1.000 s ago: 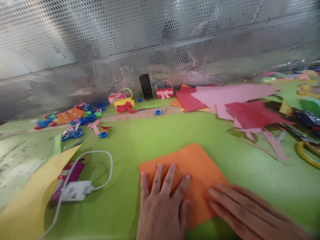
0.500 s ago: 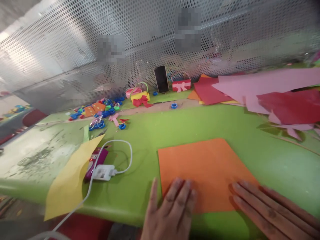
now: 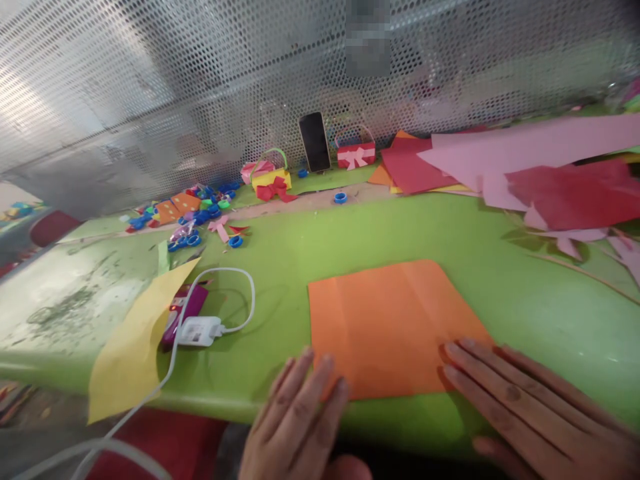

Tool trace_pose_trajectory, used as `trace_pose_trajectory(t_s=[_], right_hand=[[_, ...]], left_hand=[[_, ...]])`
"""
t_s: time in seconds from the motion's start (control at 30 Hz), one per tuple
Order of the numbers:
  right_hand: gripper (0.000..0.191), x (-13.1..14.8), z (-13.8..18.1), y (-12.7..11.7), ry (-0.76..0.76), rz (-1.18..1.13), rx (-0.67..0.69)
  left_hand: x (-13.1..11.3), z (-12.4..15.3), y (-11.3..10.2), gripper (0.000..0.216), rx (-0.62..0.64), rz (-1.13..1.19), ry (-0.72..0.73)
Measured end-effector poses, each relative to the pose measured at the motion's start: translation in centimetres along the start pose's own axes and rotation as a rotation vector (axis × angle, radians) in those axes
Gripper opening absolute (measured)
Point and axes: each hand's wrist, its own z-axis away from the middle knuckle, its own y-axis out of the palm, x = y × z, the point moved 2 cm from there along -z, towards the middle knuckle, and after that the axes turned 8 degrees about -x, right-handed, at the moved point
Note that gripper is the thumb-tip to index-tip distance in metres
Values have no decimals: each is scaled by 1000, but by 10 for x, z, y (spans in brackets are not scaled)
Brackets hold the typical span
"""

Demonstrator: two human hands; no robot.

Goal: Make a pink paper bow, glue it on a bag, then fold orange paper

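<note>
Head view: a flat orange square sheet of paper (image 3: 395, 327) with faint fold creases lies on the bright green table top (image 3: 350, 227), its near edge close to the table's front rim. The left hand (image 3: 295, 427) is spread flat with the fingers stretched out and pinches nothing. It reaches over the rim, with its fingertips at the sheet's near left corner; whether they press the paper cannot be told. The right hand (image 3: 525, 407) also lies flat and holds nothing, its long fingers side by side on the sheet's near right corner.

Bare green surface runs along the sheet's far edge and its right edge, so there is open room on those two sides. On the near side there is only the narrow strip up to the rim.

Left of the sheet, a white charger block with a looping white cable (image 3: 200, 330) rests on a small magenta device (image 3: 183, 313). A pale yellow paper sheet (image 3: 135, 347) just beyond them hangs over the rim.

Further behind the sheet to the left lies a scatter of small blue plastic rings (image 3: 195, 210). Straight behind it are a yellow paper basket with a red bow (image 3: 271, 181), a black phone (image 3: 315, 141) leaning upright, and a red gift box with a white bow (image 3: 355, 155). All of these stand against the perforated metal screen (image 3: 200, 80).

Behind the sheet to the right, well apart from it, large pink and red paper sheets (image 3: 525, 160) lie overlapping.
</note>
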Motion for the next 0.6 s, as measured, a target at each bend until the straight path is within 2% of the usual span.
trace_pose_trajectory(t_s=[0.1, 0.2, 0.37, 0.5, 0.6], right_hand=[[53, -1, -2, -3, 37, -23, 2], [46, -1, -4, -8, 110, -33, -6], [31, 0, -10, -14, 157, -104, -5], [28, 2, -17, -17, 153, -146, -45], [34, 2, -23, -17, 162, -97, -64]], left_hand=[[-17, -24, 19, 47, -101, 110, 30], [-25, -39, 32, 31, -132, 199, -32], [-21, -48, 31, 22, -134, 275, -99], [-20, -50, 29, 24, -149, 290, -85], [-23, -52, 35, 25, -197, 270, -117]])
